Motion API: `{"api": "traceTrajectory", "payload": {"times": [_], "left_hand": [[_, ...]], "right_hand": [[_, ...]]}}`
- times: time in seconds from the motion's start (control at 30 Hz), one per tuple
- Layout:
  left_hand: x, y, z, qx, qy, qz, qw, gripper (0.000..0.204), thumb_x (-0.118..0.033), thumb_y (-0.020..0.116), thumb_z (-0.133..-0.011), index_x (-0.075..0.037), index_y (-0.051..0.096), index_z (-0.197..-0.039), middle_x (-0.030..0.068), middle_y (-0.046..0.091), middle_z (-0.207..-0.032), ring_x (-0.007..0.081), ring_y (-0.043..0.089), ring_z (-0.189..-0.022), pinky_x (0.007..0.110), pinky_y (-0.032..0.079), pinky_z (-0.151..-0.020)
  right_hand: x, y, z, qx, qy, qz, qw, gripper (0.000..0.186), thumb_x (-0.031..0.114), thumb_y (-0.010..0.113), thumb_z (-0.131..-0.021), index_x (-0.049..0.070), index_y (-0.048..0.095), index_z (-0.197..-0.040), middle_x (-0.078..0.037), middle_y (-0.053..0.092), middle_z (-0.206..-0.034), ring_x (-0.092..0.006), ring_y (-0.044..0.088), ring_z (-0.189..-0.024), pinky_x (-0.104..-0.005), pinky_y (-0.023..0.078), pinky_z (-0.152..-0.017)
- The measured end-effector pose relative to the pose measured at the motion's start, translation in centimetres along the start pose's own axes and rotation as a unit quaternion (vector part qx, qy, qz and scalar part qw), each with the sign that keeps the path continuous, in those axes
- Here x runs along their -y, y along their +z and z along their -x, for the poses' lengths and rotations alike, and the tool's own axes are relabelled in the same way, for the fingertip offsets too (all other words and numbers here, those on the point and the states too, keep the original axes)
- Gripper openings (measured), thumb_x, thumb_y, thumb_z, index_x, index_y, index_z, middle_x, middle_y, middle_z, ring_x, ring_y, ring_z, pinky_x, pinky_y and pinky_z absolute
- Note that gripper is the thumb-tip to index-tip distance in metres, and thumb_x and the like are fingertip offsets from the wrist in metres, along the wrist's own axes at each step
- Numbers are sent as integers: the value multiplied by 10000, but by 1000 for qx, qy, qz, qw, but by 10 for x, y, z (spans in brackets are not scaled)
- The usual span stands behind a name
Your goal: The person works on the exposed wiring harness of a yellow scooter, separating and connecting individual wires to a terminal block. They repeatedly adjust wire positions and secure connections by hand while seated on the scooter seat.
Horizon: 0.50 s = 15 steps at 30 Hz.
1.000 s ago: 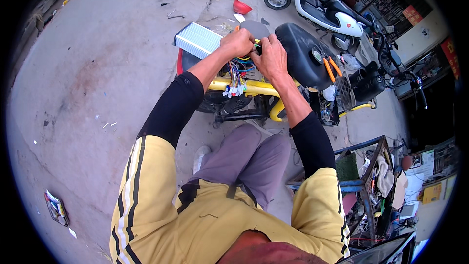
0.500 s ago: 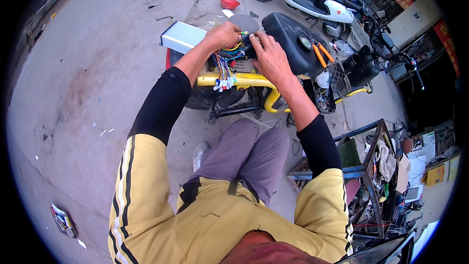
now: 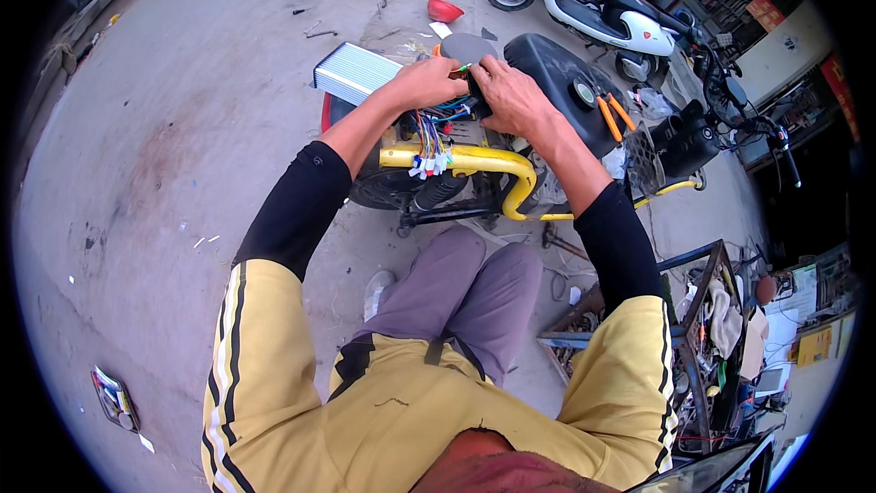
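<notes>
My left hand [image 3: 427, 82] is closed in a pinch on a thin wire [image 3: 464, 68] with a green-yellow tint. Close beside it, my right hand [image 3: 513, 99] has its fingers curled at the same spot, over a dark part; what its fingertips grip is hidden. A silver finned controller box [image 3: 354, 71] lies left of my left hand, on the rear of a yellow-framed vehicle. Coloured wires [image 3: 429, 132] run below my hands and end in white connectors [image 3: 429, 165] hanging over the yellow frame tube [image 3: 474, 158].
A black tank [image 3: 552, 73] with a round cap stands right of my hands, and orange-handled pliers [image 3: 615, 117] lie on it. Beyond are a red bowl-shaped thing [image 3: 444, 7] and a white scooter [image 3: 593, 5]. A cluttered metal rack [image 3: 698, 329] stands at right.
The view has shifted slightly, so the vehicle sits further right. My hands stay together at the wires; the right hand's fingers have curled in closer to the left.
</notes>
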State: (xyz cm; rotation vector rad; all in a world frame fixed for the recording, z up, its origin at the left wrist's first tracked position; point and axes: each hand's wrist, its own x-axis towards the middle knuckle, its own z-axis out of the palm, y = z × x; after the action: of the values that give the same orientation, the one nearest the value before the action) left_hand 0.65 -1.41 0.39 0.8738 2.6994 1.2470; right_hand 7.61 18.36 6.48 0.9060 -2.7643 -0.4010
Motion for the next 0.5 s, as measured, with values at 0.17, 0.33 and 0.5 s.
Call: {"api": "traceTrajectory", "payload": {"times": [0.17,0.33,0.5], "left_hand": [[-31,-4,34,7,88,-152,984,1023,-549,841,-720,6,453,-1486,214,606,-1445,406,673,-1206,485,540,-1015],[-36,19,35,-71,54,-203,975,1069,-568,916,-669,8,483,-1458,192,667,-1340,395,719,-1100,497,584,-906],[-34,28,35,-77,52,-233,968,798,-510,891,-740,-3,555,-1256,174,729,-1167,375,756,-963,470,605,-801]], "right_hand": [[-7,-1,-4,9,2,-39,999,793,222,941,-625,-17,529,-1259,-184,577,-1191,-375,626,-1145,-432,555,-980],[-9,-5,-6,9,4,-50,999,742,242,943,-626,-18,535,-1189,-188,583,-1159,-387,643,-1112,-443,569,-947],[-10,2,-10,12,-34,-1,999,727,258,955,-620,-40,596,-1177,-182,611,-1153,-378,682,-1076,-445,593,-909]]}}
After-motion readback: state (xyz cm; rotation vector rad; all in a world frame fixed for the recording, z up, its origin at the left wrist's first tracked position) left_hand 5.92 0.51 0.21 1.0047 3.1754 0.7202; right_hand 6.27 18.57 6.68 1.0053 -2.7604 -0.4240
